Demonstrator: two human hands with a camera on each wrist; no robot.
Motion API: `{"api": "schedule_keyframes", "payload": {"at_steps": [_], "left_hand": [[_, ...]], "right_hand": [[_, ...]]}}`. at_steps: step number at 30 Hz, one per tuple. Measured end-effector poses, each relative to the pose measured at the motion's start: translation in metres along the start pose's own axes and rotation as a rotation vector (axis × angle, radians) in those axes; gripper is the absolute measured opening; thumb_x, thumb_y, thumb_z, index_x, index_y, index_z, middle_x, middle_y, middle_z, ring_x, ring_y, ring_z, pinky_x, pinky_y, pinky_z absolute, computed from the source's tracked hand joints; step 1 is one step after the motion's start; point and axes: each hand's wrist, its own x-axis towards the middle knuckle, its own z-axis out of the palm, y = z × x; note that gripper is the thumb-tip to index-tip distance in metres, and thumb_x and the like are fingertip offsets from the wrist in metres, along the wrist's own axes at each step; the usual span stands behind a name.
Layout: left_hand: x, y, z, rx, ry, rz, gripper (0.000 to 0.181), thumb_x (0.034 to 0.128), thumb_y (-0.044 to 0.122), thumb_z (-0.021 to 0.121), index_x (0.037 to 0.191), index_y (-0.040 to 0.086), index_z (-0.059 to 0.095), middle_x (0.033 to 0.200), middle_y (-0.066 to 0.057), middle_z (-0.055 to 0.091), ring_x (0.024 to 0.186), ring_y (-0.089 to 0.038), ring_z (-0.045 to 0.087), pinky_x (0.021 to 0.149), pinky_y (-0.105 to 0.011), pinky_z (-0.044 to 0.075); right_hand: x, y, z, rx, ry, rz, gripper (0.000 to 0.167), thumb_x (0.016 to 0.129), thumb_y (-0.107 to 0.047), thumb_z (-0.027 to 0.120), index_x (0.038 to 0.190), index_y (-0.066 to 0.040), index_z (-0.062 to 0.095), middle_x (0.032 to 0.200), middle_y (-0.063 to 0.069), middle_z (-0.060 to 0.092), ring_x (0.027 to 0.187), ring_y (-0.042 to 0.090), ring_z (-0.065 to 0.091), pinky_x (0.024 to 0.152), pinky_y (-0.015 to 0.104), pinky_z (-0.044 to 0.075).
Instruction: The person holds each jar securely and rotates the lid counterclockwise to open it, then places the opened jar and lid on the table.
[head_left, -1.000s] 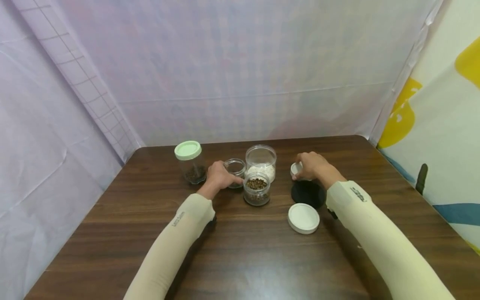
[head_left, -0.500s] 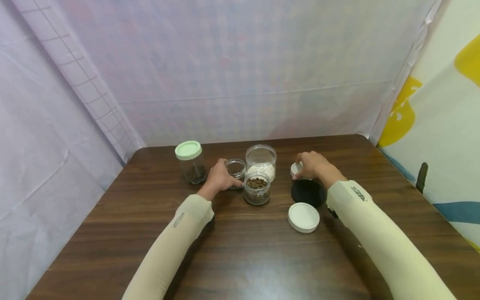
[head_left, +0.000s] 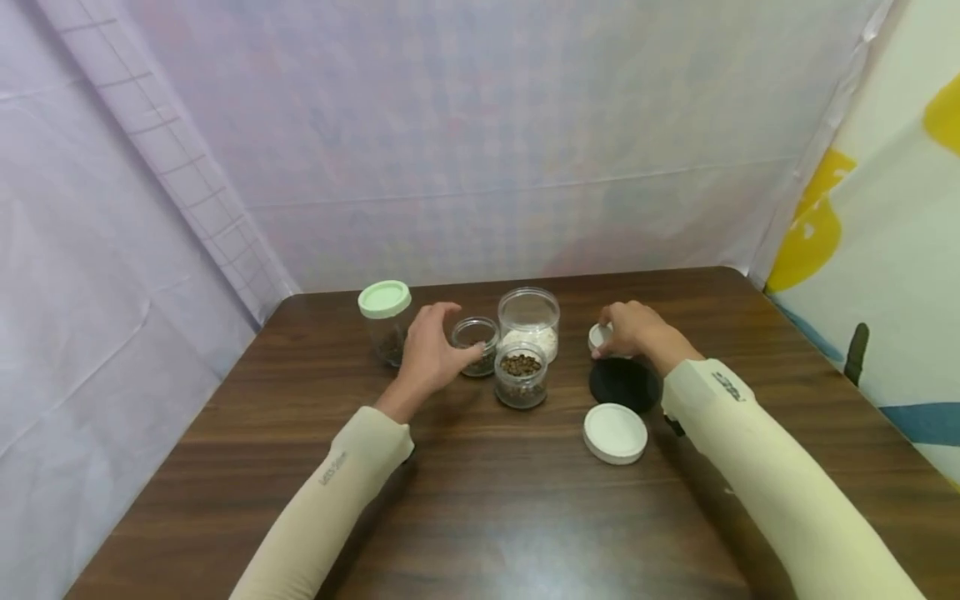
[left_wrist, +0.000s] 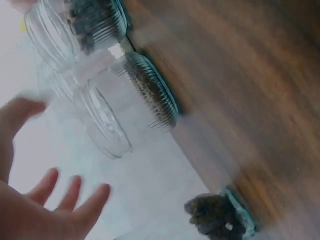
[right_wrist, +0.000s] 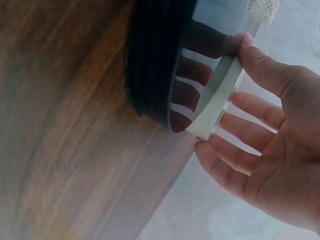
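Observation:
My left hand is raised with thumb and fingers spread, holding nothing. Just to its right stands a lidless glass jar with a low layer of brown grains. The left wrist view shows a gap between my left hand and that jar. Farther right, my right hand grips a small white lid by its edge, thumb on one side and fingers on the other. In the right wrist view this white lid appears at the edge of a glossy black lid, which mirrors the fingers.
An open jar of brown beans stands in front of a larger open jar with white contents. A jar with a pale green lid is at the left. A larger white lid lies before the black lid on the wooden table.
My left hand has let go of the small jar of brown grains and drawn back to the left, its fingers spreading. The right hand stays on the small white lid.

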Motion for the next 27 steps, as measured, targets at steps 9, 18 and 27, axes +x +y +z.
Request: {"api": "schedule_keyframes", "payload": {"at_steps": [9, 18, 27], "left_hand": [[0.009, -0.023, -0.017, -0.107, 0.499, 0.179, 0.025, 0.0881, 0.019, 0.074, 0.104, 0.002, 0.066, 0.099, -0.014, 0.067, 0.09, -0.032, 0.06, 0.081, -0.039, 0.048], [0.011, -0.064, -0.04, -0.257, 0.48, -0.255, 0.09, 0.0784, 0.044, 0.085, 0.144, 0.009, 0.035, 0.142, -0.019, 0.035, 0.13, -0.037, 0.031, 0.106, -0.054, 0.033], [0.011, -0.087, -0.048, -0.259, 0.085, -0.499, 0.113, 0.0768, 0.038, 0.088, 0.158, 0.004, 0.017, 0.16, -0.024, 0.026, 0.147, -0.042, 0.03, 0.118, -0.056, 0.031]], "right_hand": [[-0.003, -0.004, 0.005, 0.007, -0.012, -0.005, 0.065, 0.081, -0.038, 0.085, 0.128, 0.0, 0.064, 0.118, 0.023, 0.067, 0.095, 0.032, 0.061, 0.083, 0.046, 0.05], [0.002, -0.007, 0.004, -0.006, -0.008, -0.003, 0.066, 0.08, -0.04, 0.086, 0.128, 0.0, 0.064, 0.118, 0.023, 0.067, 0.096, 0.033, 0.061, 0.084, 0.047, 0.051], [0.0, -0.005, 0.006, 0.028, -0.012, -0.04, 0.068, 0.082, -0.039, 0.084, 0.133, -0.001, 0.059, 0.122, 0.024, 0.065, 0.102, 0.035, 0.061, 0.087, 0.049, 0.05]]}}
